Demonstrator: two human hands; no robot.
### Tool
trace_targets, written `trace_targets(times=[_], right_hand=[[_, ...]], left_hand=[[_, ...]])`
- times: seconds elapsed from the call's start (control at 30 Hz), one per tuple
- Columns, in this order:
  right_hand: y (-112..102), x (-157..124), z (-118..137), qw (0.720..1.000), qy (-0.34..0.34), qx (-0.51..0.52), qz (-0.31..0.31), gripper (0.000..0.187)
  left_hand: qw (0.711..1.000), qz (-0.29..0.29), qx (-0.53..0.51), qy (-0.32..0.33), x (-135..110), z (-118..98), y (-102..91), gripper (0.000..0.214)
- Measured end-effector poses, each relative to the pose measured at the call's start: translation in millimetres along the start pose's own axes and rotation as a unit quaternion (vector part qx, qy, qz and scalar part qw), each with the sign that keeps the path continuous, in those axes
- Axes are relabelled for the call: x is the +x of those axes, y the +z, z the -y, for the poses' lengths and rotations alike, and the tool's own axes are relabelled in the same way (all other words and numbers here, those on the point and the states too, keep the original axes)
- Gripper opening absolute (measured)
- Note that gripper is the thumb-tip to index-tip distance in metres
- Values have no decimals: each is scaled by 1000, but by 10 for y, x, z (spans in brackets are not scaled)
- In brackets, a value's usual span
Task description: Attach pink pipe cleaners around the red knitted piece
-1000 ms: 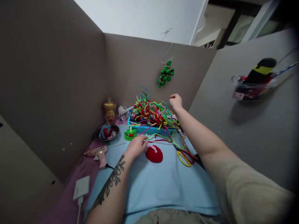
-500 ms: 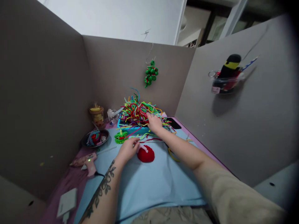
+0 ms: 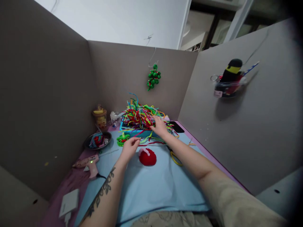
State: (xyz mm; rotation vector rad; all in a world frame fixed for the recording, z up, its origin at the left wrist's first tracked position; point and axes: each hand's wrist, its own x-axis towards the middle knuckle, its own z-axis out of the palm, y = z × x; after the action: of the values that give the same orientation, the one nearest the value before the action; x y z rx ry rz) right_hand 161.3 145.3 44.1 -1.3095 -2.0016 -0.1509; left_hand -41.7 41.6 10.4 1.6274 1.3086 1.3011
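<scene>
My right hand (image 3: 160, 126) reaches over the front of a tangled pile of colourful pipe cleaners (image 3: 139, 115), its thumb and fingers apart at the pile's edge. The pile fills a blue tray (image 3: 136, 133). Lower and to the left, my left hand (image 3: 130, 148) is closed in a pinch; what its fingertips hold, if anything, is too small to make out. Just right of it lies a red fuzzy dome (image 3: 149, 158) with a pale pink fuzzy strip (image 3: 145, 151) across its top. A green fuzzy figure with eyes (image 3: 122, 139) sits behind my left hand.
At left are a dark bowl (image 3: 109, 138) of fuzzy pieces, a pink glue gun (image 3: 93, 167) with a green light, a white block (image 3: 69, 203) and a lidded cup (image 3: 100, 118). Yellow-handled scissors (image 3: 175, 159) lie under my right forearm. Grey panels (image 3: 127, 72) enclose the table.
My right hand's fingers have spread apart at the pile. My left hand has drawn slightly away from the red dome, staying pinched. The view has shifted a little.
</scene>
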Motion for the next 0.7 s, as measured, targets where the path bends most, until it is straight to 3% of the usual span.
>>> trace_targets(times=[0.07, 0.13, 0.37, 0.53, 0.6, 0.7], right_hand=[[51, 50, -102, 997, 11, 34, 75, 54], [84, 84, -167, 994, 18, 40, 100, 50], [-65, 121, -149, 998, 35, 52, 11, 39], [-352, 16, 30, 995, -18, 96, -21, 31], [-446, -124, 145, 993, -59, 103, -12, 29], [-514, -399, 303, 988, -122, 94, -7, 30]], left_hand=[[1000, -1, -12, -3, 4, 25, 6, 30], [1000, -5, -29, -9, 8, 39, 11, 30], [984, -23, -164, -73, 3, -32, -38, 33], [985, -32, -163, -42, -12, -83, -18, 39], [971, -54, -229, -48, -12, -98, 24, 46], [923, -94, -361, -89, -3, -118, 65, 48]])
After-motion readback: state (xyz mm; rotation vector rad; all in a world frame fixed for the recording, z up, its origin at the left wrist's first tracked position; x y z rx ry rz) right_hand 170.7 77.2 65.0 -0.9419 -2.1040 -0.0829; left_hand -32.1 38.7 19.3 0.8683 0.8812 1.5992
